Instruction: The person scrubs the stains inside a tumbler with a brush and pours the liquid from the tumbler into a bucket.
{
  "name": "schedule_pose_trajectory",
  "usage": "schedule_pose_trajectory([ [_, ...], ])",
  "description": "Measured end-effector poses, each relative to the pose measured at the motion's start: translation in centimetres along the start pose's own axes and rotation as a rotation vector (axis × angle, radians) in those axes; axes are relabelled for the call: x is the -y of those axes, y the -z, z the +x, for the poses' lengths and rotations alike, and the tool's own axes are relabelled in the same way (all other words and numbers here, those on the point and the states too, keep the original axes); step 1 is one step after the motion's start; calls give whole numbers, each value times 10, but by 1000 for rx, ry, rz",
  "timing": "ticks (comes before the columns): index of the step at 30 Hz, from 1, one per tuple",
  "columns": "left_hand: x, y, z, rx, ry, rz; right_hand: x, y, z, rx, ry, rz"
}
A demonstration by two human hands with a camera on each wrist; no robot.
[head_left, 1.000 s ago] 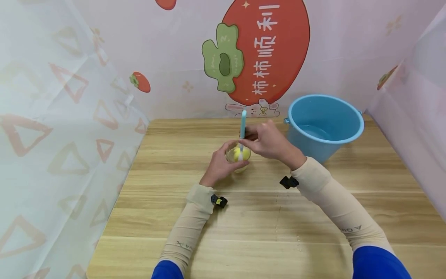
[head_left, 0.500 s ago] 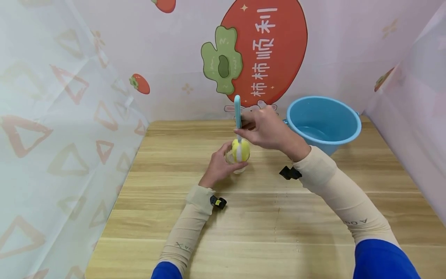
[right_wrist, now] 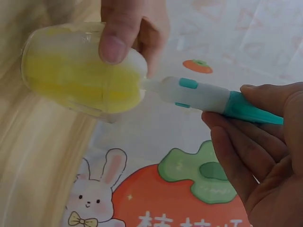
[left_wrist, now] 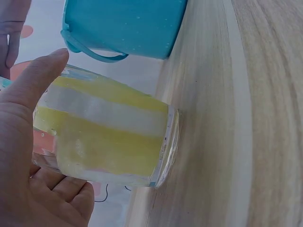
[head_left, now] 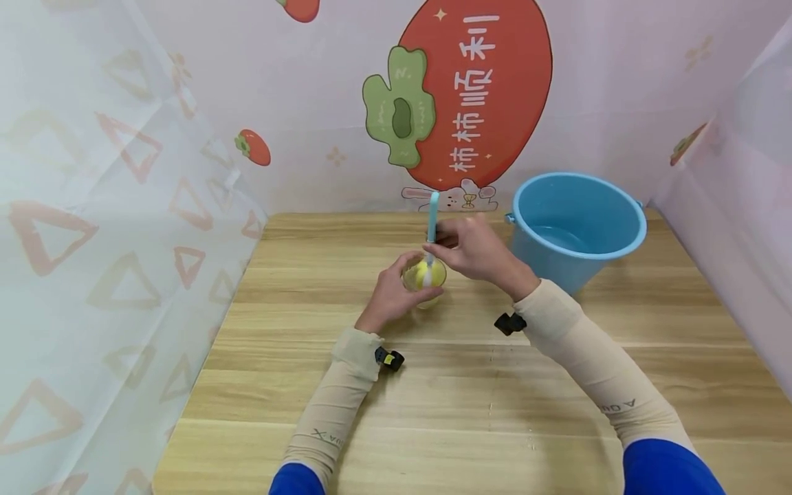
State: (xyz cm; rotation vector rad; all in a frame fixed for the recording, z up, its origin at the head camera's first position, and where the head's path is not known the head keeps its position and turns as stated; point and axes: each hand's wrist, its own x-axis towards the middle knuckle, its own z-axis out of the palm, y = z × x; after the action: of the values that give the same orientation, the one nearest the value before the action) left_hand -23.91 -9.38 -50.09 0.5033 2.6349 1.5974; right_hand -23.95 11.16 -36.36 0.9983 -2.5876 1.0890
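In the head view my left hand [head_left: 392, 294] grips a clear drinking glass [left_wrist: 166, 146] from its left side, thumb and fingers on opposite sides of the wall. A yellow-and-white sponge head [right_wrist: 125, 87] fills the glass, its rounded end just past the rim in the right wrist view. It belongs to a cup brush with a white neck and teal handle [head_left: 433, 218]. My right hand [head_left: 479, 251] pinches that handle above the glass, thumb against the fingers. The glass stands upright low over the table; whether its base touches cannot be told.
A light blue bucket [head_left: 544, 265] stands at the back right, close to my right hand. The wooden table [head_left: 309, 275] carries a few small water drops in front of me. Patterned sheets [head_left: 297, 172] hang behind and on both sides.
The right hand drew the brush up, lifting the sponge partly out of the glass, then pushed it back down inside. The left hand kept the glass in nearly the same place.
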Motion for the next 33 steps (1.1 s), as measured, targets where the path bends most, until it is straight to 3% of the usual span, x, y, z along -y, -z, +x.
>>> schedule_pose_trajectory([
  [10,0,-2,-1,-3,12,-28,19,27,8,-68,99,-27],
  [14,1,-3,0,-10,2,-26,23,34,11,-72,103,-25],
  [27,-2,-4,0,-16,2,-9,-7,0,5,-52,38,27],
  [33,-1,-4,0,-16,-6,-24,-2,5,7,-60,68,40],
])
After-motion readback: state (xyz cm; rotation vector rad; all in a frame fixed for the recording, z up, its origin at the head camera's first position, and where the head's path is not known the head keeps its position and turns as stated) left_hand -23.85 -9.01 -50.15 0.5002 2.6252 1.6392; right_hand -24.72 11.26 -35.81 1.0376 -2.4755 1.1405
